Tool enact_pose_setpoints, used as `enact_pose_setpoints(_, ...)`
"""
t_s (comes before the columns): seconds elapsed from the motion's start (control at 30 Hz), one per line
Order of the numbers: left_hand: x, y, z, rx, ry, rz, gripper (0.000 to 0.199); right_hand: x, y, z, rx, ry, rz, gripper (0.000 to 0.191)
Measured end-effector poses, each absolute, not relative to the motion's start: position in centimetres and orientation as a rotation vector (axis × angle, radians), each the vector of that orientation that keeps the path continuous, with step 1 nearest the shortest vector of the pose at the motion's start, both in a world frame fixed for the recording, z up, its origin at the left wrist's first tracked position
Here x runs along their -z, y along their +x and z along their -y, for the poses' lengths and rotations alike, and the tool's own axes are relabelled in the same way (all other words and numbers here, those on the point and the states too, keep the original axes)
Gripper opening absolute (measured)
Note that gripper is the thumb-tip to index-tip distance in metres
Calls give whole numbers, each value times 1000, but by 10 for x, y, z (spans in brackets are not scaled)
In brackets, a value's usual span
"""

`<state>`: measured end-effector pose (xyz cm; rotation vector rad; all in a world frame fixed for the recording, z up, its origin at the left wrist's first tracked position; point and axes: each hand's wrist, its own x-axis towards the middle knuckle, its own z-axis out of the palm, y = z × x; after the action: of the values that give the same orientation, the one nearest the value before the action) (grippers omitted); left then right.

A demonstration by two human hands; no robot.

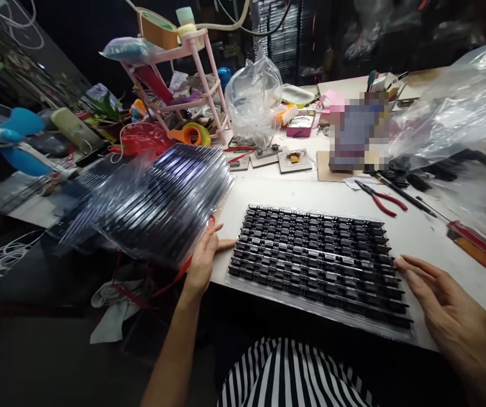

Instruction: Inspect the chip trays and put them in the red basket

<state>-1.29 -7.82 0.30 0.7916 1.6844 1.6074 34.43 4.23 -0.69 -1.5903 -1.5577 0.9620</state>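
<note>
Striped shirt (290, 376) before tray (285, 296); left hand (202, 257) spread beside it (whether right hand (452, 308) grips, I can't tell).

white worktable (274, 189), pink rack (199, 65), dark floor (56, 356) below

- One clear tray (276, 290)
- Two hands (202, 260) (450, 305), flanking the tray
- One pair of pliers (375, 195), beyond the tray
- One fan (0, 136), left of the tray
</note>
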Motion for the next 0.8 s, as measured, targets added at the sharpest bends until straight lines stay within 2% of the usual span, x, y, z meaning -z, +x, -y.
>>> enact_pose_setpoints(0.3, -2, 4, 107, -1534, 805, -1948, 38, 17, 337, -26, -900, -1467, 1376, 34)
enact_pose_setpoints(0.8, 10, 15, 102, -1439, 900, -2194, 36, 22, 341, -29, -622, -1370, 1648, 21)
